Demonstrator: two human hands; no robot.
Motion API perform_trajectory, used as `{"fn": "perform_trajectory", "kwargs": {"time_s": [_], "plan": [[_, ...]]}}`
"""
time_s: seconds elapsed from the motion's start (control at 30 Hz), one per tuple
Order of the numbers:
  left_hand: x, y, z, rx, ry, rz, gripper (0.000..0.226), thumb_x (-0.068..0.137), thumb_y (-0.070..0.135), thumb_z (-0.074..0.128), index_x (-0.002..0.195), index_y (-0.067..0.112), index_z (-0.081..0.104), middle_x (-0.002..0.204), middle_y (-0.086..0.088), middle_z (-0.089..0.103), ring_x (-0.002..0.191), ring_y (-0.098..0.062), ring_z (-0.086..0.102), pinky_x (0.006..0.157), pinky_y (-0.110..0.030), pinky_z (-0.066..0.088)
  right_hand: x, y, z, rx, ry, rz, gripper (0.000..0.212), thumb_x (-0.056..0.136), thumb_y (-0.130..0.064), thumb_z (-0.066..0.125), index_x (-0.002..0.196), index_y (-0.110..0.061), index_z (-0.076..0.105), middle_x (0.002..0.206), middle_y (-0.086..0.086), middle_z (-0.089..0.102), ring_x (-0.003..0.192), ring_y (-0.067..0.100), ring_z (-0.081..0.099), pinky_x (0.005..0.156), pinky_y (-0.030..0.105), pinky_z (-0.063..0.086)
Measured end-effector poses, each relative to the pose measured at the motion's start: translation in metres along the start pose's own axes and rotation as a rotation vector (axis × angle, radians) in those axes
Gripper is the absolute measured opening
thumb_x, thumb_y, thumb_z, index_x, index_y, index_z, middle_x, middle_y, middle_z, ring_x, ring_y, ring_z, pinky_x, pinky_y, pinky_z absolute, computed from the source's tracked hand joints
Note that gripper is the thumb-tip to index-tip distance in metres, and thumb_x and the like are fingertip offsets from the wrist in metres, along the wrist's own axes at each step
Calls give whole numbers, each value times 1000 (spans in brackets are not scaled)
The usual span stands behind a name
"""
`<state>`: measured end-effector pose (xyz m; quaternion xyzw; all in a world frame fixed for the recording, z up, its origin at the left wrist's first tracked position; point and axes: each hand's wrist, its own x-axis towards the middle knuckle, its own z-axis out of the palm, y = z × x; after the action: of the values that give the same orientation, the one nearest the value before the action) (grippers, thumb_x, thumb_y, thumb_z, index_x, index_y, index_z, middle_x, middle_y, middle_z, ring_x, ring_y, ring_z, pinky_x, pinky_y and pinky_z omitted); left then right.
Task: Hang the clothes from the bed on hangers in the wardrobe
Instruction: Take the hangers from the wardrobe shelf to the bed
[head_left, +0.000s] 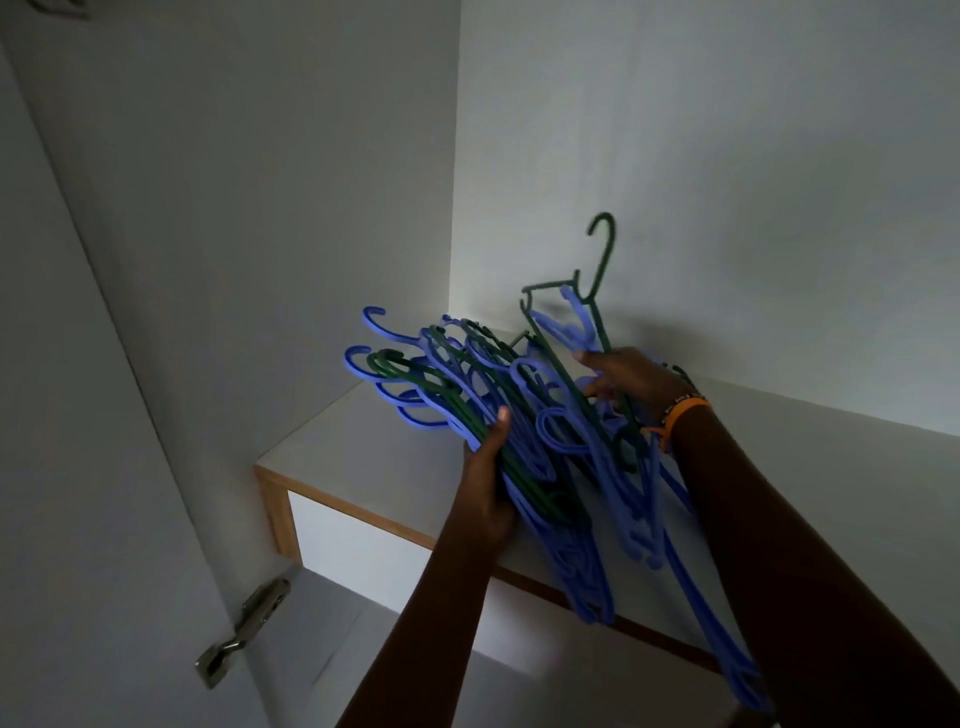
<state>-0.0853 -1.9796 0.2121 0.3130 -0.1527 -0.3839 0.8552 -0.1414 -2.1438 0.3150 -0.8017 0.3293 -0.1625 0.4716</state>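
On shelf (363, 447): hands grip hangers (524, 415) | lower ends cut off

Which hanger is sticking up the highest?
The dark green hanger by the right hand. Its hook pokes up against the wall, while the other hangers' hooks point left, lower down.

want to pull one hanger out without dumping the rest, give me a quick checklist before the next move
1. Left hand grips the bundle of hangers: ok.
2. Right hand on the raised green hanger: ok, fingers are on its frame.
3. Green hanger free of the others: not ok, a blue hanger is tangled in it.
4. Bundle supported: ok, it lies partly on the white shelf, though the lower ends overhang the edge.
5. Hooks aligned: not ok, they point several ways.
6. Wardrobe rail and clothes in reach: cannot tell, neither is in view.
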Motion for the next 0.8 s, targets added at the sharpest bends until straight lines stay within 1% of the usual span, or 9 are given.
{"fn": "perform_trajectory", "kwargs": {"time_s": [0.1,0.17,0.23,0.3,0.37,0.43,0.6,0.7,0.8], "plan": [[0,-2,0,4,-47,-53,46,88,25,58,132,12,53,125,-17,62,114,-33,60,91,-48,52,2,3,-10,-33,-7,66,23,89,-14,62,100,6,64,79,20,62,55,19,56,54,26,46],[7,-5,-1,31,-27,-25,51,84,18,65,133,13,51,125,-17,62,114,-34,60,94,-52,50,3,7,-13,-175,7,68,19,83,-8,64,89,10,63,69,17,59,57,23,53,57,28,44],[14,-7,0,72,-8,-7,61,78,15,75,134,13,50,125,-16,62,114,-34,60,96,-55,47,3,8,-16,-198,22,51,27,83,-2,63,105,12,58,66,16,56,57,23,51,55,29,43],[20,-7,2,113,-7,-15,63,75,13,77,132,10,51,123,-16,63,112,-33,62,96,-54,48,1,3,-21,-218,38,-9,39,84,-8,68,116,7,53,73,15,59,59,22,54,54,28,45],[24,-6,3,146,20,-10,55,76,9,73,128,7,55,119,-15,66,108,-31,64,96,-51,49,0,-2,-30,-432,132,-98,63,75,-22,79,128,-3,50,107,19,63,90,31,61,77,35,49],[27,-4,1,157,33,-9,49,77,6,70,124,4,58,116,-16,67,106,-31,64,95,-48,50,-3,-4,-40,-663,301,-169,84,68,-29,84,138,-10,42,129,19,55,114,35,54,92,40,45],[29,-3,1,171,92,-96,21,80,-8,64,100,-2,63,87,-17,68,76,-29,68,65,-37,59,-11,12,-54,-926,536,-171,71,79,-19,73,137,-10,34,114,21,57,99,39,59,77,41,48],[31,-6,1,192,70,-99,26,80,-10,61,105,-3,63,94,-20,67,83,-32,67,71,-40,60,-16,30,-61,-986,664,-155,69,82,-9,66,140,-4,28,105,20,58,85,40,62,64,39,45],[32,-8,1,199,84,-118,28,80,-9,62,108,-4,62,96,-21,67,85,-33,67,71,-40,60,-25,53,-64,-1016,649,-184,60,79,-8,67,130,2,38,101,21,56,70,39,60,56,37,42]]}}
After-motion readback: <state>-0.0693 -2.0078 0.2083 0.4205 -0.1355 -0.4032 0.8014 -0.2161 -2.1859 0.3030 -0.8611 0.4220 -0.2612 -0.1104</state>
